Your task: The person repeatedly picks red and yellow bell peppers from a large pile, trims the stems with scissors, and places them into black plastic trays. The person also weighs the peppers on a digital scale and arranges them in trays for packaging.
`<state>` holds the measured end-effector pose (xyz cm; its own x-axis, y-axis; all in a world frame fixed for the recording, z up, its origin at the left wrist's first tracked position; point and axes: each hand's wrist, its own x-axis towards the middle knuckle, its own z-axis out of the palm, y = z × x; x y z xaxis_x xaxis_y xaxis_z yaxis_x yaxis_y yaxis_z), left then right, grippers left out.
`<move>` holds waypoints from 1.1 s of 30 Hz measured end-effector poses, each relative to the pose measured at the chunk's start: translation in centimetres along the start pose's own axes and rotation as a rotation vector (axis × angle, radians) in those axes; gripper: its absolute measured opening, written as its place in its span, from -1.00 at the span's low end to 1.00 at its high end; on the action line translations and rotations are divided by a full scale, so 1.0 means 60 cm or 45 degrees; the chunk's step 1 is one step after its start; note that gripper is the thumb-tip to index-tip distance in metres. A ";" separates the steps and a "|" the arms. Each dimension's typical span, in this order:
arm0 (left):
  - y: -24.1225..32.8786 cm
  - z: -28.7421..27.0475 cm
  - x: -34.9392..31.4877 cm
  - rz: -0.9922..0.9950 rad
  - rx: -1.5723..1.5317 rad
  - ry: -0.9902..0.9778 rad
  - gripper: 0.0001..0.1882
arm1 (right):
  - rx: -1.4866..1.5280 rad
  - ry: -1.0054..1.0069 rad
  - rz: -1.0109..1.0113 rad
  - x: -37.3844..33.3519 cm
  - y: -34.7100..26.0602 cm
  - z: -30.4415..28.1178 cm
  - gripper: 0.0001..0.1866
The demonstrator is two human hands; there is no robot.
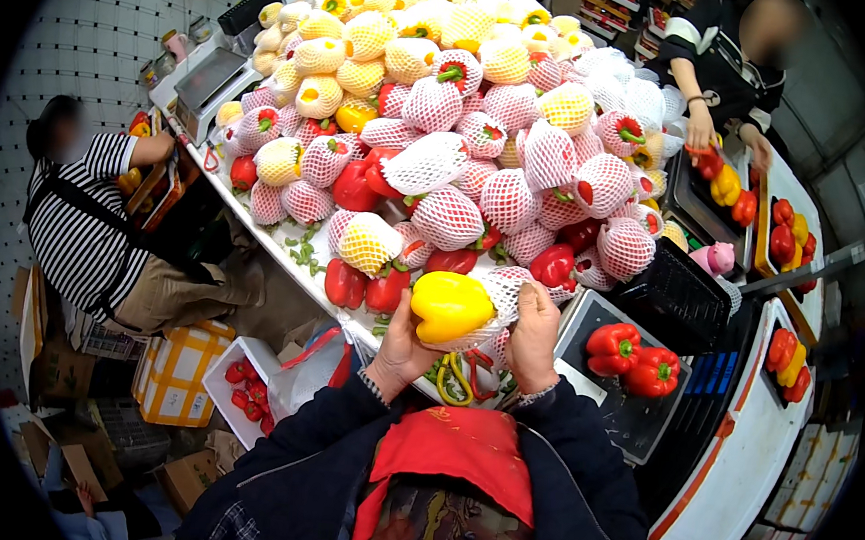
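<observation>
Here, left hand point(400, 354) in half-curl around a yellow pepper point(448, 308)

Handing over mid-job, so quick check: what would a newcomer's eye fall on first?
The great heap of mostly net-wrapped peppers, filling the upper middle. Next, the yellow pepper at the centre, in the left grip, with the right grip on the white net at its right side. Farther right, two bare red peppers stand out on a dark plate.
</observation>
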<state>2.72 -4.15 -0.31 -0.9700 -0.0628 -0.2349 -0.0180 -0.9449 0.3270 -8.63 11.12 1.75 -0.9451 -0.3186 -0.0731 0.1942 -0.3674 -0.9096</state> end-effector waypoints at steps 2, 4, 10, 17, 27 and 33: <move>0.000 0.005 0.003 -0.049 -0.206 0.012 -0.28 | 0.312 0.008 0.167 -0.002 -0.004 0.017 -0.75; -0.007 -0.032 0.006 -0.002 -0.297 -0.069 -0.38 | 0.372 0.014 0.236 -0.007 0.000 0.025 -0.77; 0.037 -0.050 -0.016 0.129 -0.561 -0.275 -0.41 | -0.721 0.055 -0.271 0.050 -0.038 -0.066 -0.80; 0.033 -0.066 -0.098 0.264 -0.143 0.312 -0.41 | -1.649 -0.351 -0.892 0.059 -0.125 -0.010 -0.37; 0.034 -0.100 -0.201 0.693 1.000 0.843 -0.55 | -1.272 -1.861 -0.253 -0.095 0.030 0.202 0.25; 0.022 -0.108 -0.271 0.969 1.088 0.900 -0.51 | -1.152 -1.795 0.006 -0.127 0.078 0.216 0.29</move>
<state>20.04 -6.48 -1.99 -0.4791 -0.8746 -0.0750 0.0693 -0.1229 0.9900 2.87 0.49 3.35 0.1116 -0.9848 -0.1334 -0.4821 0.0637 -0.8738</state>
